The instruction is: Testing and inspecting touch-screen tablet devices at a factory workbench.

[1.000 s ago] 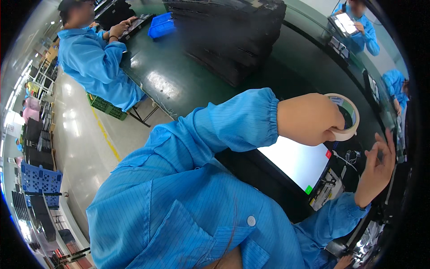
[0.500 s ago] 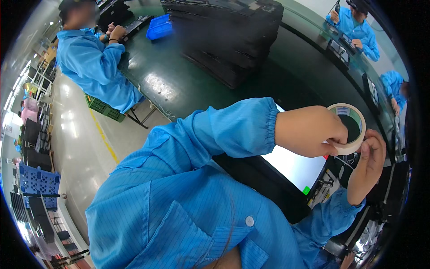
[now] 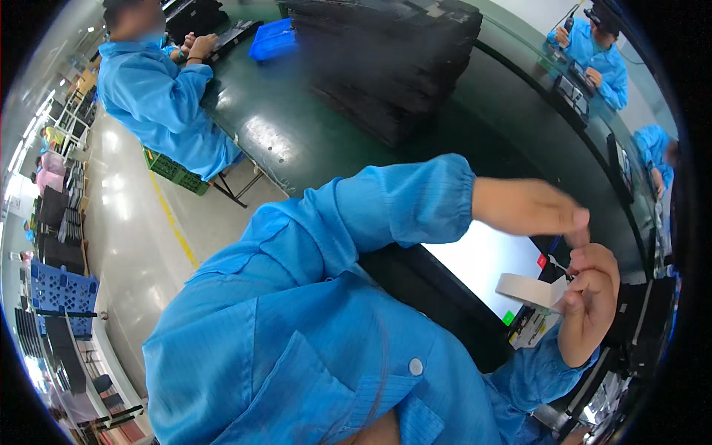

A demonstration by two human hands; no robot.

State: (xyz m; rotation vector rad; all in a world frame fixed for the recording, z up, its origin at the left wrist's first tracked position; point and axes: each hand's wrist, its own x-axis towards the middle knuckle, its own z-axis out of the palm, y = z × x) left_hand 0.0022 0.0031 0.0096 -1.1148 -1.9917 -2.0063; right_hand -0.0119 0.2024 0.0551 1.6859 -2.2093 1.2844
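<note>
My right hand [image 3: 589, 300] grips a roll of cream masking tape [image 3: 530, 291] by its edge, between thumb and fingers. The roll is turned almost edge-on. Above it, my left hand [image 3: 530, 209] reaches across from the left, its fingertips close to or touching those of my right hand. Its fingers are blurred, and whether they pinch a tape end cannot be made out. Under both hands lies a black-framed screen [image 3: 475, 259], lit white with a red and a green square at its edge. A thin white cable shows beside my right fingers.
A tall stack of black panels [image 3: 393, 74] stands on the dark green table [image 3: 271, 148], with a blue bin [image 3: 273, 38] beside it. A person in blue [image 3: 156, 96] works at the far left; two others sit across at the right. A blue crate [image 3: 63, 285] stands far left.
The tape roll has passed out of my left hand into my right and swung down from face-on to edge-on. My left hand's fingers are no longer in the roll's hole.
</note>
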